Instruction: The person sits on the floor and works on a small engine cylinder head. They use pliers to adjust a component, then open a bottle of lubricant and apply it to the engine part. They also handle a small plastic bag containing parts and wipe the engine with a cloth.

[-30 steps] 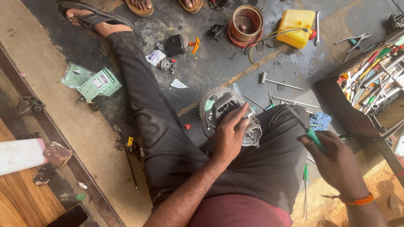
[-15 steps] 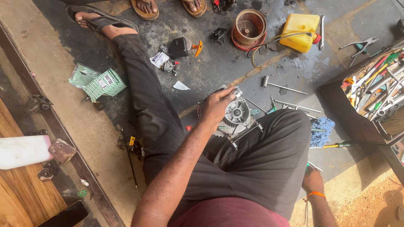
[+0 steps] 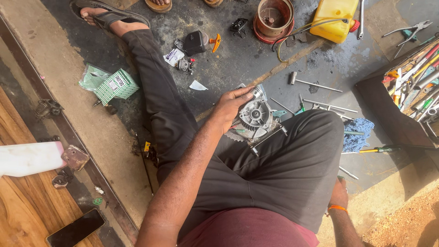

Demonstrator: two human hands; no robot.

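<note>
The person sits on the oily floor (image 3: 256, 59) with legs spread, and a small grey engine part (image 3: 254, 120), a round finned metal casting, lies in the gap between the thighs, leaning against the right trouser leg. Wedged there, it probably cannot roll, which would explain why only one hand is on it.

The left hand (image 3: 232, 108) reaches forward and down from the shoulder, arm nearly straight, and rests on the left and upper edge of the engine part. Its fingers curl over the rim and the thumb lies along the top (a steadying hold on the casting more than a tight clench). A thin metal rod (image 3: 267, 137) sticks out from under the part toward the knee.

The right hand (image 3: 339, 194) is down beside the right hip, by the floor behind the thigh, with an orange band at the wrist. Only its back shows, so I cannot tell whether it is closed on anything.

Loose tools lie within easy reach on the right: a socket bar (image 3: 315, 85), a screwdriver (image 3: 377, 149) beside a blue rag (image 3: 358, 134), and an open box of tools (image 3: 414, 77). Farther off stand a yellow can (image 3: 334, 13) and a rusty round tin (image 3: 274, 17). A green-and-white carton (image 3: 116, 85) lies left of the outstretched leg.
</note>
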